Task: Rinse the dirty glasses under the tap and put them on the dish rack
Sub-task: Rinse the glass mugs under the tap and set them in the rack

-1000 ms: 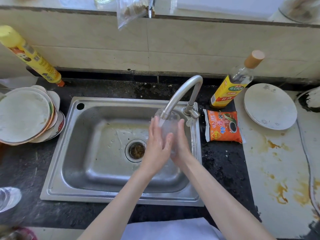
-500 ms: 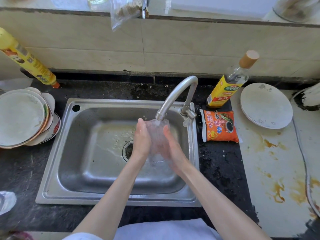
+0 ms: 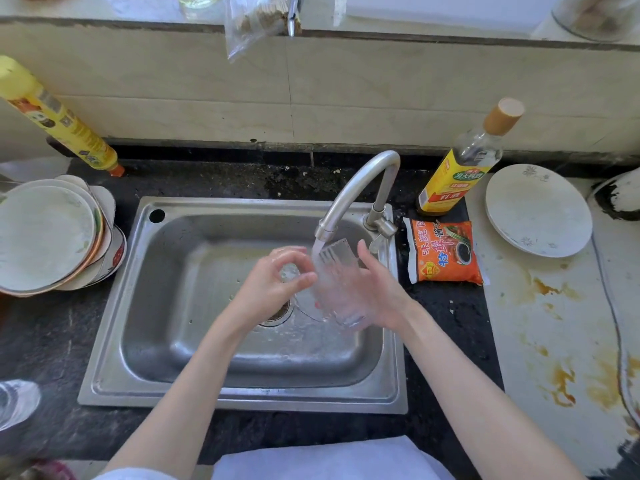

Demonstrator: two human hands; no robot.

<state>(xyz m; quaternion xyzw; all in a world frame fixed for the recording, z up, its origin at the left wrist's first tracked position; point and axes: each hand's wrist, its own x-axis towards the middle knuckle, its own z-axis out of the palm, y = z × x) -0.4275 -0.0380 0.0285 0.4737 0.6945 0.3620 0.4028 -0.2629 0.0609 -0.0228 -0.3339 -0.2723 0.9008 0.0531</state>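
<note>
A clear ribbed glass [image 3: 337, 282] is tilted under the running tap [image 3: 356, 188], its mouth up towards the spout, over the steel sink [image 3: 114, 306]. My right hand [image 3: 377, 296] cups the glass from the right and behind. To the left of the glass, my left hand [image 3: 273, 282] is curled, thumb and fingers closed in a ring, with a fingertip touching the glass's left wall. Water streams from the spout onto the glass's rim. Another clear glass [image 3: 14, 403] shows partly at the lower left edge. No dish rack is in view.
A stack of plates [image 3: 45, 237] sits left of the sink, a yellow bottle [image 3: 59, 123] behind it. Right of the tap are a yellow-labelled bottle [image 3: 460, 171], an orange packet [image 3: 443, 251] and a white plate [image 3: 536, 209] on a stained white surface [image 3: 554, 323].
Both hands enclosed the glass under the spout before. My left hand has come off to the left and curled shut, and the glass now lies tilted in my right hand.
</note>
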